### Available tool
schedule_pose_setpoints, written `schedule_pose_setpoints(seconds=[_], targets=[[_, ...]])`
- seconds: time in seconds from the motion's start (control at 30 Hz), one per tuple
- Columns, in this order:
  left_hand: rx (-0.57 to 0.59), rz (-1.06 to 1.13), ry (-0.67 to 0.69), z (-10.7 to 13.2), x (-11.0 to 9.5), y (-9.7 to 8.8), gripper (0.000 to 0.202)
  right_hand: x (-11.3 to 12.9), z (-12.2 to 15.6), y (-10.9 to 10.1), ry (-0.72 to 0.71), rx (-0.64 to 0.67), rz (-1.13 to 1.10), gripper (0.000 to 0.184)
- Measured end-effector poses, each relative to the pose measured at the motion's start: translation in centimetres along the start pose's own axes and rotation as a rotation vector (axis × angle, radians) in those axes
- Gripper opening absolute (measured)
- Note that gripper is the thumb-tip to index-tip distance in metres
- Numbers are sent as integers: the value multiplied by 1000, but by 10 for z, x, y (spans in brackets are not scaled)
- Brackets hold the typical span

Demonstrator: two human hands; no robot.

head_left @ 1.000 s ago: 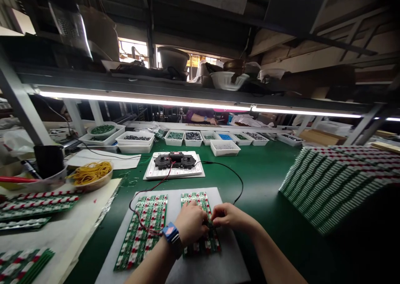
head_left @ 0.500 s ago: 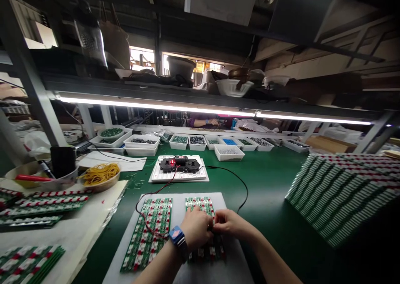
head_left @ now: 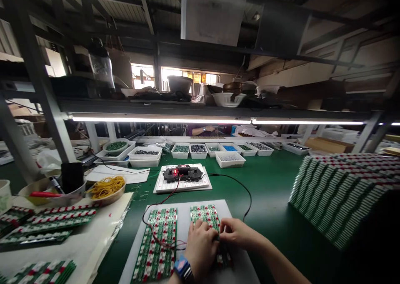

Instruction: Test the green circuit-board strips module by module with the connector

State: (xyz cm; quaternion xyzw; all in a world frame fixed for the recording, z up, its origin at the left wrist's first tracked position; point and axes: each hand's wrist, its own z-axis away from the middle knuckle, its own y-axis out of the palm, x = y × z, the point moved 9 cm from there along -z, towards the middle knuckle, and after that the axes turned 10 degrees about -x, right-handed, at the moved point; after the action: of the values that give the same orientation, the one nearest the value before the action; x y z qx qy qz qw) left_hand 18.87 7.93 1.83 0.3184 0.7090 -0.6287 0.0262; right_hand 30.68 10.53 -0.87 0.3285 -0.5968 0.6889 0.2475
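Observation:
My left hand (head_left: 202, 243), with a blue wrist strap (head_left: 183, 268), rests bent over the right-hand circuit board panel (head_left: 204, 212). Its fingers are curled together and their tips are hidden. Beside it, my right hand (head_left: 240, 233) is closed in a pinch close to the left fingertips, above the same panel; what it pinches is too small to make out. A second panel (head_left: 158, 238) of green boards with white and red parts lies to the left. Thin red and black wires (head_left: 165, 244) cross it and disappear by my left hand. Both panels lie on a white board (head_left: 184, 209).
Behind the panels, a black device (head_left: 182, 173) with a red light sits on a white tray (head_left: 159, 187). Parts bins (head_left: 230, 164) line the back. Stacked panels (head_left: 331, 196) stand at right; yellow rubber bands (head_left: 107, 187) fill a bowl at left. A co-worker's arm (head_left: 200, 130) shows beyond.
The view has tilted upward, so the bench sits lower in the picture. Both hands stay close together over the right panel, with my left hand's fingers slightly more drawn out over it.

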Motion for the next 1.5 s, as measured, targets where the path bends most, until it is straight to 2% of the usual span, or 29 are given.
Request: schedule_pose_setpoints(seconds=[0.17, 0.27, 0.6, 0.87, 1.03, 1.23, 1.5], targets=[[-19, 54, -10, 3, 4, 3, 25, -7, 14, -6, -33, -221, -25, 16], [-15, 63, -15, 3, 4, 3, 24, -8, 17, -7, -53, -278, 3, 22], [7, 44, -14, 5, 5, 2, 26, -8, 22, -9, -67, -287, -2, 31], [-10, 29, -6, 3, 2, 3, 22, -12, 20, -7, -2, -280, -28, 23], [-17, 5, 20, 3, -1, -1, 22, -5, 26, -12, -5, -298, -178, 22], [-47, 28, 122, 8, -8, -11, 21, 0, 32, -16, 0, -210, -329, 23], [58, 82, 135, 14, -12, -5, 16, -6, 38, -12, -3, -118, -287, 13]])
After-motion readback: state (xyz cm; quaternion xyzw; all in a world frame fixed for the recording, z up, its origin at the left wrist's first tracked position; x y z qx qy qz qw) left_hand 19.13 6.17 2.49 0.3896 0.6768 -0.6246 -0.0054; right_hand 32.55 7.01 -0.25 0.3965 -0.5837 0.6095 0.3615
